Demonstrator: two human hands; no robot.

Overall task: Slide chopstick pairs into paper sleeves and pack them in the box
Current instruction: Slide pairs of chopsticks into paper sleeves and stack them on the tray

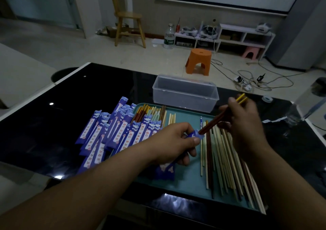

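The left hand (pixel 173 141) grips a blue paper sleeve (pixel 192 136); the right hand (pixel 244 122) pinches slim, brown, yellow-ended chopsticks (pixel 214 123), tips in its mouth.

Table (pixel 53 124): bears everything before me.
Tray (pixel 187 180): on the table, nearest me.
Box (pixel 185 94): on the table, just behind the tray's far edge.
Sleeves (pixel 105 132): heaped left of the tray, overlapping its left part.
Loose chopsticks (pixel 227 162): on the tray's right half.
My left hand (pixel 174 141): over the tray's middle, holding one sleeve (pixel 194 136).
My right hand (pixel 245 122): right of it, holding a chopstick pair (pixel 211 124), tips at that sleeve's mouth.
Stool (pixel 199 60): on the floor behind the table.
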